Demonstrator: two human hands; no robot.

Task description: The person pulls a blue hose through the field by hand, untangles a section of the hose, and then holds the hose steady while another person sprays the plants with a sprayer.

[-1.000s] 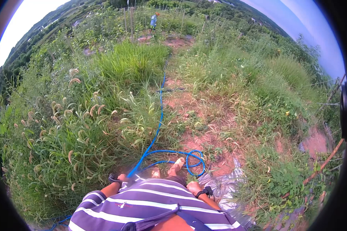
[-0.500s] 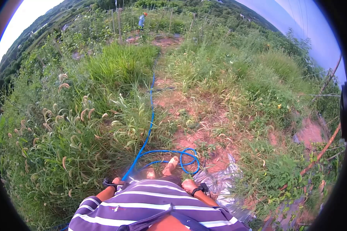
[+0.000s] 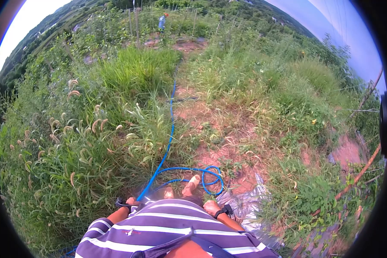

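Note:
My left hand (image 3: 132,201) is closed around a blue hose (image 3: 150,182) at the left front of my body. From there the hose runs forward along the path, and a second stretch curls into a loop on the ground by my feet. My right hand (image 3: 211,207) is curled into a fist against the front of my striped shirt (image 3: 172,218). Its fingers are mostly turned away, and whatever it may hold is hidden. Each wrist wears a dark band. One foot (image 3: 191,185) shows just behind the loop.
Tall grass with seed heads (image 3: 73,163) crowds the left. Crumpled silvery sheeting (image 3: 247,200) lies at the right of my feet. A leaning wooden pole (image 3: 359,174) and wires stand at far right. A person in blue (image 3: 162,22) is far ahead near posts.
The scene has shifted slightly rightward in view, as my head turned a little. My hands and the hose keep nearly the same positions.

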